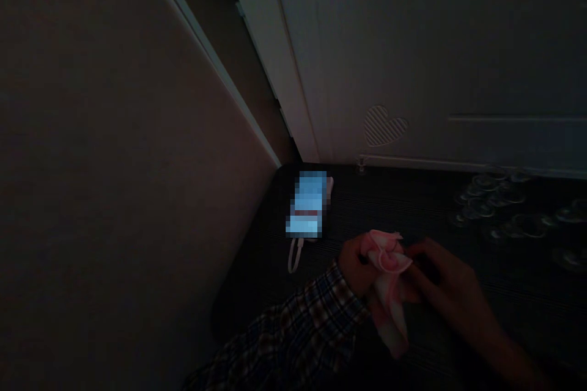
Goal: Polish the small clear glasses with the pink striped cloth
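Bunched folds of a pink and white cloth [389,263] stick up between my hands, and a loose end hangs down below them. My left hand [356,266], at the end of a plaid sleeve, is closed around the cloth from the left. From the other side, my right hand [452,284] has its fingers bent and pressed against the cloth; the fingertips are partly hidden behind it. The dim light blurs finer detail.
A phone [308,204] with a lit screen lies on the dark table [385,201], a white cable [293,256] at its lower end. Several clear, round, glass-like pieces [498,195] are scattered to the right. A wall [114,165] borders the left; a pale panel [413,61] with a heart relief stands behind.
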Motion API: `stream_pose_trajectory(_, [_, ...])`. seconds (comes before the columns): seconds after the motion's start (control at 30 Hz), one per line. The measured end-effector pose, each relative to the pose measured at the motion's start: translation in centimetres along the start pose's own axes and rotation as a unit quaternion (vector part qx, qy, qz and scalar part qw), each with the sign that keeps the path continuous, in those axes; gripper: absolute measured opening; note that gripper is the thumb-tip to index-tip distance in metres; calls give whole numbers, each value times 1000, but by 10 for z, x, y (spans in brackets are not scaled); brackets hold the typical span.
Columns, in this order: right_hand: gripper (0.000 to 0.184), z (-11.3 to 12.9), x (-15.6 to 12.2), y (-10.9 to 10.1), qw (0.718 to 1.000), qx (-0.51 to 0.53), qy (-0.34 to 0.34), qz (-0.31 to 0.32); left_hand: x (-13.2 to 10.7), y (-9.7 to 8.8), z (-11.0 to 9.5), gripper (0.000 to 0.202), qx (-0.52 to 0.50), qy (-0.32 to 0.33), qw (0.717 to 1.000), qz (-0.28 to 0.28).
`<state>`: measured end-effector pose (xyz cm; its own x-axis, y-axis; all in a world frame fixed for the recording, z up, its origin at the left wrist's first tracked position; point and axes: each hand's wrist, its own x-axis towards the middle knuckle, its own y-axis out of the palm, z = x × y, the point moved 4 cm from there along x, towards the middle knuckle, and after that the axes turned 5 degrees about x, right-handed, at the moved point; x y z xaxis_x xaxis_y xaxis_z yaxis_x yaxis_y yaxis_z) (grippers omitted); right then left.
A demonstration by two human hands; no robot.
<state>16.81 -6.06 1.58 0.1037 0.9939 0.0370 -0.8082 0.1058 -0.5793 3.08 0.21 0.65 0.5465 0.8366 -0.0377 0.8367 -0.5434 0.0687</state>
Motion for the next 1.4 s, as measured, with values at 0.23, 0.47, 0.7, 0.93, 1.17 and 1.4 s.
stream_pose_trajectory(0.23, [19,-1,2,2,987,121,98,41,3,-5,2,28,-10,-7,1000,-27])
stream_pose_trajectory(0.47, [22,2,-2,10,928,314,173,104,0,-5,0,27,-13,-20,999,-37])
stream_pose_trajectory(0.7, [26,7,-3,18,899,391,154,121,0,-5,9,34,-44,-51,997,-41])
stream_pose_trajectory(0.93, [27,-8,-6,12,978,190,79,40,-1,-4,6,48,-41,-33,996,-73])
stream_pose_trajectory(1.17, [21,4,-7,0,996,87,6,-12,4,-2,0,59,8,54,998,-30])
stream_pose_trajectory(1.4, [13,13,-6,-5,997,60,-22,-53,4,1,-2,76,-15,42,998,-40])
